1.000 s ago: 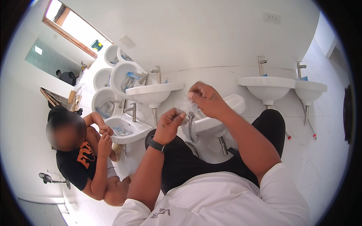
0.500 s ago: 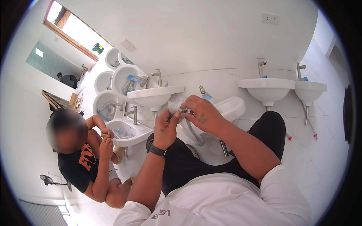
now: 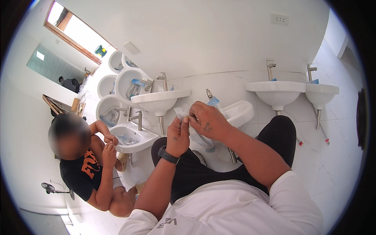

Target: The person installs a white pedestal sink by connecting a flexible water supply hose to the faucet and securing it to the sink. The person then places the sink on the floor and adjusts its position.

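Left hand (image 3: 178, 139) pinching a clear plastic bag (image 3: 181, 111), right hand (image 3: 210, 119) against it.
The right's fingers curl in (I cannot tell around what), near the left edge of a white washbasin (image 3: 243, 112); beyond, a metal faucet (image 3: 209, 93).

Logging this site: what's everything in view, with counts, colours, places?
Rounded ceramic washbasins: about ten, white, mostly left
Slim metal taps: at least seven, silver, mostly on washbasins
Crinkled plastic film: several, clear, centre and left washbasins
Rectangular socket plate: one, white, upper right
Round standing fan: one, black, lower left
Wooden window frame: one, brown, upper left
Seated person: one, black shirt, left
Left hand: one, bare, centre, on film
Right hand: one, bare, beside the left
Wristband: one, black, left wrist
Cloth shirt: one, white, bottom
Trousers: one pair, black, lower centre
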Demonstrator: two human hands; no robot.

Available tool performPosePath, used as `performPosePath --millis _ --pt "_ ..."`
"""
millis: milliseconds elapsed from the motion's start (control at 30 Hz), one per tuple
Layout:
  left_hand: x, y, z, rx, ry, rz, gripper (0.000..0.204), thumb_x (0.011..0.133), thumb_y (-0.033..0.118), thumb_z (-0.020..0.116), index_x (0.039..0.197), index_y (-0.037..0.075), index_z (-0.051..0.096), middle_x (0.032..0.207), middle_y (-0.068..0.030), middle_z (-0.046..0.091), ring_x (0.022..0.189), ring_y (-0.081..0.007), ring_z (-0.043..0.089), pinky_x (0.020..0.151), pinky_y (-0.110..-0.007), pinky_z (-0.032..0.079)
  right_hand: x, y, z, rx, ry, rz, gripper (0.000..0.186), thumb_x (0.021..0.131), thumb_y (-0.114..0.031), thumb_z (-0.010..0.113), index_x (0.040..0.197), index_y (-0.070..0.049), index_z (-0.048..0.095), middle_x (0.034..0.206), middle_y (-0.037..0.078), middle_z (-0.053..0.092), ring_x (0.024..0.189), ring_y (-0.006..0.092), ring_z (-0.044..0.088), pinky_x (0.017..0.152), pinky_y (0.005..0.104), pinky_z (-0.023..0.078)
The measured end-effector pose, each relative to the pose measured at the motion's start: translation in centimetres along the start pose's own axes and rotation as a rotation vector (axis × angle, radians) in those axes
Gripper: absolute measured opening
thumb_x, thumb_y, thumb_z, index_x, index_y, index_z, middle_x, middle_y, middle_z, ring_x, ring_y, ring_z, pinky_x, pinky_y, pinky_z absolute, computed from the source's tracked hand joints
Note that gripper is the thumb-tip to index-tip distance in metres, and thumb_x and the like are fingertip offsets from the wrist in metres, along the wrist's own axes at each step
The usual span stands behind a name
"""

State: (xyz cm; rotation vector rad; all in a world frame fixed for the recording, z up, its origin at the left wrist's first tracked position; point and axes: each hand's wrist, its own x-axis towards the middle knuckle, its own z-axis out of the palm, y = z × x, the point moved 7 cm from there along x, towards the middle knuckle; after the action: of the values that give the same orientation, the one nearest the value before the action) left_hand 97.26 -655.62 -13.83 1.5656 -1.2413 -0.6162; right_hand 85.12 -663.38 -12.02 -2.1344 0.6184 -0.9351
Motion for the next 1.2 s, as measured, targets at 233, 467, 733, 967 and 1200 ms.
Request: performPosePath --millis 233,467,733,967,1200 --pt "-0.1 0.6 1.1 0.109 -0.102 -0.007 0.034 0.107 0.018 0.056 0.079 0.000 0.048 0.059 -0.0037 0.046 0.059 -0.0090 0.037 0.050 -0.033 0.033 1.4 1.6 -2.6 -0.027 0.136 0.091 0.012 0.088 -0.011 0.061 0.089 0.001 0.057 0.084 0.022 0.063 0.079 0.0438 0.066 0.072 0.0506 0.053" --pt "-0.1 1.4 0.4 -0.013 0.002 -0.051 0.024 0.107 0.018 0.054 0.090 0.003 0.058 0.080 -0.0017 0.062 0.072 -0.0066 0.057 0.064 -0.028 0.050 1.1 3.1 -3.0 0.292 0.113 0.331 0.016 0.086 -0.010 0.062 0.097 0.001 0.061 0.078 0.024 0.067 0.077 0.0389 0.068 0.072 0.0471 0.054" --pt "0.5 -2.0 0.0 -0.632 0.134 -0.244 0.021 0.108 0.021 0.053 0.098 0.003 0.059 0.091 -0.0008 0.063 0.080 -0.0056 0.055 0.075 -0.027 0.053 0.7 0.1 -2.3 0.078 -0.006 -0.068 0.024 0.089 -0.003 0.056 0.108 -0.004 0.072 0.089 0.014 0.070 0.083 0.0297 0.069 0.075 0.0402 0.055" --pt "0.5 -1.7 -0.6 -0.239 0.191 -0.051 0.020 0.110 0.023 0.051 0.102 0.005 0.057 0.091 0.0006 0.058 0.082 -0.0060 0.048 0.074 -0.025 0.042 0.0 0.8 -1.2 0.080 -0.282 0.115 0.034 0.089 -0.015 0.069 0.121 -0.003 0.073 0.103 0.015 0.067 0.087 0.0282 0.066 0.080 0.0382 0.054" --pt "0.0 -0.1 0.1 -0.346 0.006 -0.099 0.024 0.105 0.018 0.060 0.123 0.002 0.055 0.107 -0.0057 0.065 0.094 -0.0088 0.060 0.080 -0.026 0.050 0.8 0.6 -2.6 0.205 0.007 0.180 0.041 0.092 -0.032 0.073 0.117 0.000 0.067 0.111 0.016 0.065 0.108 0.0298 0.065 0.093 0.0417 0.052"
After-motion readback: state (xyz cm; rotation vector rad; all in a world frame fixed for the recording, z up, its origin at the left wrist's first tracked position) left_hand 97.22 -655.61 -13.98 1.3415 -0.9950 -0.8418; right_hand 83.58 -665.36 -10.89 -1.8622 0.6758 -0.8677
